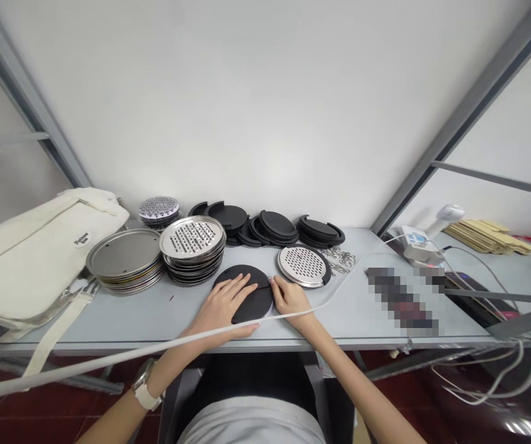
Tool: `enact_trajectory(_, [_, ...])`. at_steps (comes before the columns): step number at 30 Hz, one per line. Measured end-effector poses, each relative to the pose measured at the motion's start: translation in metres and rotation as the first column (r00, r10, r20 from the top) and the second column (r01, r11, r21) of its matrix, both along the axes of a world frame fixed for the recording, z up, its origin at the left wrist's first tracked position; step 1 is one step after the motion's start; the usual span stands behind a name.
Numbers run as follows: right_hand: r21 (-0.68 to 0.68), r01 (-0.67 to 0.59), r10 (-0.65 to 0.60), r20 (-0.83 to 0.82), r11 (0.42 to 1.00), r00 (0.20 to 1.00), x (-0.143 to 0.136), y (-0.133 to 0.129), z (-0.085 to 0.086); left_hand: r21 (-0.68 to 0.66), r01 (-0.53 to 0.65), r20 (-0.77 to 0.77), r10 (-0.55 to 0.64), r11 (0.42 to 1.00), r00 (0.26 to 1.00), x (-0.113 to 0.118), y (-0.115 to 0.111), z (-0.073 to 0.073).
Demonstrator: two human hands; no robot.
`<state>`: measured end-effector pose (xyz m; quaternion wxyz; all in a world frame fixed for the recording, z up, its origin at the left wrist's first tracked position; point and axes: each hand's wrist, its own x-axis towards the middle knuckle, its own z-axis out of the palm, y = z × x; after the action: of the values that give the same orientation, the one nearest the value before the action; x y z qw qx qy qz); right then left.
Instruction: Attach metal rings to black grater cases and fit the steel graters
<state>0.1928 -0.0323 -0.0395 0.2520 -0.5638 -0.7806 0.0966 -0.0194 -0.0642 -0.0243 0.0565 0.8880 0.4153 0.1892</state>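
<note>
A round black plastic disc lies near the front edge of the table under both hands. My left hand grips it, fingers laid over the top and thumb by the near edge. At the disc's right rim, my right hand is closed in a pinch on a small shiny metal piece, mostly hidden by the fingertips. Just beyond sits a round metal grater plate with a black rim piece. Beside it lies a pile of small metal chains.
Stacks of grater plates and plain metal discs stand left. Black round holders line the wall. A white bag lies far left; a white cable crosses in front. A device stands right.
</note>
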Motion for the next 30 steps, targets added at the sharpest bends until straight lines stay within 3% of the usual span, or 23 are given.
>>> enact_trajectory(14, [0.060,-0.004,0.008,-0.077,0.998,0.997,0.0012,-0.0013,-0.0061,0.019,-0.041,0.009,0.041,0.999,0.999,0.0023,-0.0014,-0.0030])
enact_trajectory(30, [0.112,0.012,-0.017,0.048,0.994,0.999,0.0026,0.0004,-0.0088,0.021,-0.054,-0.003,0.054,0.998,0.999,0.0034,-0.0025,-0.0026])
